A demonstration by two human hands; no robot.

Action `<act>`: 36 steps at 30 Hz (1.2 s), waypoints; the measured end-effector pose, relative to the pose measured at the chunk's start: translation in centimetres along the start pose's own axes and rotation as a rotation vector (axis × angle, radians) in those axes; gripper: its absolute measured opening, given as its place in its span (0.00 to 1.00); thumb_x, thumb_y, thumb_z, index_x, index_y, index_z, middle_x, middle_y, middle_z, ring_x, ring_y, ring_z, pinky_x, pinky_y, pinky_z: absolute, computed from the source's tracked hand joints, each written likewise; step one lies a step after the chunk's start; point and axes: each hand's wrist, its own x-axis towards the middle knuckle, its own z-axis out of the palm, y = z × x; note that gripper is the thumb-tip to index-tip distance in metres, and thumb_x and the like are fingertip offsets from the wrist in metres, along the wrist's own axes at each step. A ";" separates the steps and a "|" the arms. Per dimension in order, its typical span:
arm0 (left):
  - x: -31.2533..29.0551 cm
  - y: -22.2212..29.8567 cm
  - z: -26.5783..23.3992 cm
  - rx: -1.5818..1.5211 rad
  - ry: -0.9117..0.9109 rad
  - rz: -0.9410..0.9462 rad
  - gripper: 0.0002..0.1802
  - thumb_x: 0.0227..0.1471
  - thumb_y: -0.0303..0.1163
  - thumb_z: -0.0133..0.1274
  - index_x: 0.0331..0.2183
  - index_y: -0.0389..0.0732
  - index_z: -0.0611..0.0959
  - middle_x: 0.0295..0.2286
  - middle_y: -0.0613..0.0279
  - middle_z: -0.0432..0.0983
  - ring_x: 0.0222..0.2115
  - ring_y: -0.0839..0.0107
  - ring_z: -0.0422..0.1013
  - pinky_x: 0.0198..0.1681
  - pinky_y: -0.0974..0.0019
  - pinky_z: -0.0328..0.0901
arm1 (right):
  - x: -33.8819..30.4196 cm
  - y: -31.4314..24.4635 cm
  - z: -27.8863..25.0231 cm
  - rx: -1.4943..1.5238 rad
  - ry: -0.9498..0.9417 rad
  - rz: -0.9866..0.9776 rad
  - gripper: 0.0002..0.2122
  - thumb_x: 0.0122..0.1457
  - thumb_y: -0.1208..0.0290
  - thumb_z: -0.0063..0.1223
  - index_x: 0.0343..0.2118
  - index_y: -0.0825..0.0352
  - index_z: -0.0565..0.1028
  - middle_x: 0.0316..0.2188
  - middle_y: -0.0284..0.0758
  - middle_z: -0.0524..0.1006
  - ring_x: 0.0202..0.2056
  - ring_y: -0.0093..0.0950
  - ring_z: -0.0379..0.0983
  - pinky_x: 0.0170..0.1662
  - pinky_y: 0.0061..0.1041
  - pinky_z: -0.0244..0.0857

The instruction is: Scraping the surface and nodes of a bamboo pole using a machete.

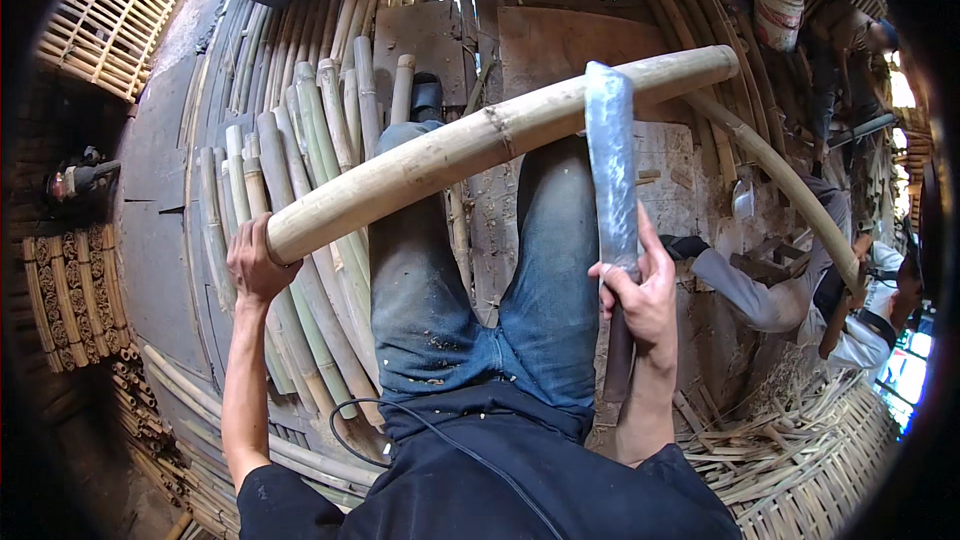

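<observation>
A thick, pale bamboo pole [430,164] lies slantwise across above my legs, its near end at the left and its far end at the upper right. My left hand [258,262] is closed round the near end. In my right hand [642,290] is a machete [612,155] with a broad, bright blade and a dark handle. The fingers are wrapped where blade and handle meet. The blade stands upright in the view and overlaps the far part of the pole; whether it touches the bamboo I cannot tell.
Several bamboo poles [320,340] lie side by side at my left. Split bamboo strips [770,450] are heaped at the lower right. At the right, a co-worker [760,290] sits with another long pole [790,185]. A white bucket [778,15] stands at the upper right.
</observation>
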 end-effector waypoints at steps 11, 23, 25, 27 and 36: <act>-0.6 -0.3 -0.7 -0.041 -0.115 -0.146 0.48 0.30 0.34 0.78 0.56 0.41 0.78 0.42 0.49 0.80 0.45 0.44 0.78 0.51 0.45 0.73 | -0.4 2.0 3.3 0.129 -0.238 0.291 0.36 0.75 0.64 0.56 0.80 0.58 0.52 0.26 0.36 0.79 0.16 0.19 0.70 0.18 0.21 0.66; -3.1 0.5 1.3 0.118 0.269 0.013 0.32 0.47 0.34 0.73 0.52 0.39 0.79 0.41 0.50 0.81 0.42 0.48 0.79 0.49 0.48 0.72 | 9.0 0.1 -9.0 -0.009 0.444 -0.100 0.32 0.74 0.69 0.53 0.78 0.53 0.57 0.28 0.34 0.77 0.17 0.17 0.70 0.16 0.20 0.66; -2.9 0.5 1.5 0.138 0.301 0.024 0.31 0.46 0.31 0.72 0.52 0.39 0.79 0.42 0.51 0.82 0.42 0.48 0.79 0.49 0.48 0.72 | 10.1 -0.1 -9.4 0.096 0.452 -0.111 0.32 0.74 0.69 0.53 0.78 0.53 0.57 0.28 0.33 0.77 0.16 0.17 0.69 0.16 0.19 0.67; -2.9 0.4 1.9 0.134 0.306 0.025 0.30 0.47 0.31 0.72 0.52 0.39 0.79 0.42 0.51 0.82 0.43 0.49 0.80 0.49 0.48 0.72 | 9.8 0.7 -6.2 0.148 0.462 -0.155 0.31 0.75 0.70 0.53 0.78 0.54 0.57 0.28 0.33 0.77 0.16 0.16 0.69 0.15 0.17 0.67; -6.1 0.7 1.5 0.182 0.312 -0.023 0.26 0.53 0.35 0.69 0.51 0.38 0.80 0.42 0.50 0.84 0.44 0.49 0.81 0.54 0.47 0.73 | 4.2 1.6 7.8 -0.105 0.022 0.007 0.34 0.73 0.72 0.55 0.79 0.49 0.57 0.24 0.30 0.77 0.15 0.14 0.66 0.17 0.20 0.65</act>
